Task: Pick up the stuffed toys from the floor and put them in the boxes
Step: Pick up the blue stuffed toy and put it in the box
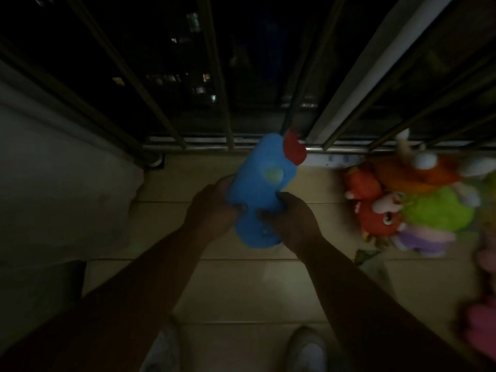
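Observation:
A blue stuffed toy (pixel 261 183) with a red tip (pixel 294 149) is held above the tiled floor, in the middle of the head view. My left hand (pixel 212 208) grips its left side and my right hand (pixel 291 218) grips its right side, fingers curled into the plush. A pile of stuffed toys lies on the floor at the right: red ones (pixel 375 210), a lime green one (pixel 437 210), an orange one (pixel 418 173) and a purple one (pixel 424 237). No box is in view.
A metal railing (pixel 228 142) with dark bars runs across just beyond the toy, night outside. A grey wall (pixel 53 170) stands at the left. My shoes (pixel 306 350) show at the bottom. Pink plush (pixel 480 326) blurs the right edge. The scene is dim.

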Motion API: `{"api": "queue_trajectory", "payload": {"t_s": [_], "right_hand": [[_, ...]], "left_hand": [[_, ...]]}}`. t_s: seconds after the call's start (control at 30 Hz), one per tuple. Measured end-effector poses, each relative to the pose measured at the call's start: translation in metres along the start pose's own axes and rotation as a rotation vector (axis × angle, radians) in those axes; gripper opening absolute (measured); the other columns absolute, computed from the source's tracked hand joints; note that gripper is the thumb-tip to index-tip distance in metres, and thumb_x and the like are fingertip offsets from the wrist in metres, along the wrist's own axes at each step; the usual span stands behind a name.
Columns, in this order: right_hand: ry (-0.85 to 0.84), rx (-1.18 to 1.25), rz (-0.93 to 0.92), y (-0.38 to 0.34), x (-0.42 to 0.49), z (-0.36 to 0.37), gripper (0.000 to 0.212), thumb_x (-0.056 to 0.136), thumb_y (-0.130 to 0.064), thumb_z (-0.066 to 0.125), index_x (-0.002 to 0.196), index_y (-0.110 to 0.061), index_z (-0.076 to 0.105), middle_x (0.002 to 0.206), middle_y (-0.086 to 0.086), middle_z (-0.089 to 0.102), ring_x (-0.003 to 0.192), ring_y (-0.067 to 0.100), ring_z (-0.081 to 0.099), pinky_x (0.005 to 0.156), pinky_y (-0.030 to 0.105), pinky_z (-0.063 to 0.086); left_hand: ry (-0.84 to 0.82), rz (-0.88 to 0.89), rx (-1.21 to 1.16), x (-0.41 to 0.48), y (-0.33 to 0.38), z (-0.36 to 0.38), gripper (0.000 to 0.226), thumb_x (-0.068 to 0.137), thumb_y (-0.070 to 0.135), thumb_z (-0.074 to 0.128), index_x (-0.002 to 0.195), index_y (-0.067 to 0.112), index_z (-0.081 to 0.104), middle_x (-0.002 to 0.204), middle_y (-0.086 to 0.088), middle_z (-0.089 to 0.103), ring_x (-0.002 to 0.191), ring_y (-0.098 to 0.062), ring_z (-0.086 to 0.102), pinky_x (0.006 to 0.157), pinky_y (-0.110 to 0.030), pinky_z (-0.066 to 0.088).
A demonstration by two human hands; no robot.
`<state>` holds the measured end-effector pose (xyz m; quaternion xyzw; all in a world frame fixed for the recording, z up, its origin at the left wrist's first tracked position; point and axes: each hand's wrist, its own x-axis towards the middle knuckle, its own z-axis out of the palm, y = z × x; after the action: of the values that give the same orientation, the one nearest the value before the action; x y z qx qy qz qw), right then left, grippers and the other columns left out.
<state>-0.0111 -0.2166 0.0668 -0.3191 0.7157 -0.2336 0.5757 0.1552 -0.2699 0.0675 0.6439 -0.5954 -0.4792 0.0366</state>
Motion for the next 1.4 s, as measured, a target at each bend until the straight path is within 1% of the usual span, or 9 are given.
{"api": "queue_trajectory", "payload": {"t_s": [0.07, 0.17, 0.23, 0.5, 0.7, 0.87, 1.0, 1.17, 1.4], "right_hand": [[0.040, -0.046, -0.009, -0.024, -0.029, -0.016, 0.043, 0.076, -0.031, 0.076, 0.113, -0.022, 0.056, 0.106, -0.006, 0.064, 0.093, 0.011, 0.064, 0.064, 0.017, 0.052], [0.103, -0.035, -0.017, -0.056, -0.067, -0.039, 0.085, 0.049, -0.055, 0.074, 0.126, -0.023, 0.056, 0.118, 0.005, 0.063, 0.096, 0.024, 0.068, 0.071, 0.040, 0.061], [0.113, -0.060, -0.055, -0.078, -0.094, -0.053, 0.092, 0.045, -0.061, 0.068, 0.129, -0.026, 0.054, 0.120, 0.004, 0.061, 0.099, 0.025, 0.067, 0.076, 0.044, 0.060], [0.131, -0.115, -0.174, -0.169, -0.242, -0.120, 0.082, 0.053, -0.062, 0.068, 0.127, -0.027, 0.055, 0.115, 0.001, 0.062, 0.099, 0.024, 0.066, 0.081, 0.044, 0.058], [0.107, -0.090, -0.233, -0.234, -0.362, -0.163, 0.081, 0.051, -0.060, 0.070, 0.124, -0.027, 0.058, 0.116, 0.001, 0.064, 0.097, 0.021, 0.067, 0.079, 0.043, 0.058], [0.144, -0.070, -0.314, -0.290, -0.448, -0.187, 0.069, 0.064, -0.034, 0.081, 0.128, -0.019, 0.058, 0.123, 0.007, 0.060, 0.098, 0.022, 0.066, 0.084, 0.042, 0.057], [0.230, -0.141, -0.376, -0.309, -0.510, -0.193, 0.070, 0.070, -0.031, 0.081, 0.133, -0.018, 0.054, 0.126, 0.002, 0.054, 0.107, 0.018, 0.061, 0.086, 0.030, 0.053], [0.356, -0.192, -0.442, -0.305, -0.593, -0.190, 0.071, 0.070, -0.033, 0.082, 0.133, -0.015, 0.055, 0.123, 0.005, 0.054, 0.109, 0.020, 0.060, 0.096, 0.040, 0.051], [0.424, -0.214, -0.428, -0.286, -0.709, -0.174, 0.084, 0.057, -0.056, 0.074, 0.131, -0.019, 0.057, 0.119, -0.001, 0.058, 0.107, 0.018, 0.062, 0.095, 0.041, 0.052]], "left_hand": [[0.027, 0.005, -0.021, -0.026, 0.031, -0.012, 0.074, 0.065, 0.038, 0.069, 0.135, 0.040, 0.044, 0.124, 0.002, 0.062, 0.111, -0.022, 0.060, 0.093, -0.039, 0.050], [0.074, 0.004, -0.088, -0.066, 0.075, -0.032, 0.075, 0.056, 0.040, 0.066, 0.129, 0.041, 0.048, 0.119, 0.002, 0.064, 0.106, -0.021, 0.062, 0.091, -0.039, 0.051], [0.075, 0.012, -0.122, -0.088, 0.101, -0.046, 0.076, 0.053, 0.040, 0.068, 0.126, 0.042, 0.048, 0.118, 0.003, 0.065, 0.105, -0.020, 0.063, 0.090, -0.041, 0.052], [0.062, 0.119, -0.246, -0.214, 0.217, -0.111, 0.065, 0.046, 0.039, 0.071, 0.105, 0.061, 0.055, 0.111, 0.006, 0.069, 0.101, -0.017, 0.067, 0.086, -0.049, 0.055], [0.119, 0.156, -0.316, -0.338, 0.297, -0.154, 0.069, 0.046, 0.038, 0.072, 0.113, 0.039, 0.057, 0.110, 0.007, 0.068, 0.096, -0.010, 0.066, 0.087, -0.042, 0.055], [0.177, 0.208, -0.254, -0.413, 0.347, -0.191, 0.079, 0.046, 0.042, 0.074, 0.122, 0.036, 0.056, 0.111, 0.008, 0.064, 0.101, -0.014, 0.064, 0.082, -0.025, 0.052], [0.234, 0.265, -0.221, -0.463, 0.367, -0.212, 0.094, 0.040, 0.052, 0.071, 0.130, 0.035, 0.051, 0.120, 0.001, 0.064, 0.104, -0.017, 0.064, 0.091, -0.041, 0.053], [0.221, 0.370, -0.204, -0.535, 0.376, -0.216, 0.088, 0.048, 0.039, 0.074, 0.132, 0.031, 0.050, 0.123, 0.001, 0.059, 0.105, -0.015, 0.061, 0.094, -0.035, 0.051], [0.199, 0.408, -0.180, -0.630, 0.367, -0.218, 0.098, 0.036, 0.055, 0.072, 0.129, 0.037, 0.050, 0.124, -0.004, 0.058, 0.107, -0.023, 0.062, 0.094, -0.044, 0.051]]}}
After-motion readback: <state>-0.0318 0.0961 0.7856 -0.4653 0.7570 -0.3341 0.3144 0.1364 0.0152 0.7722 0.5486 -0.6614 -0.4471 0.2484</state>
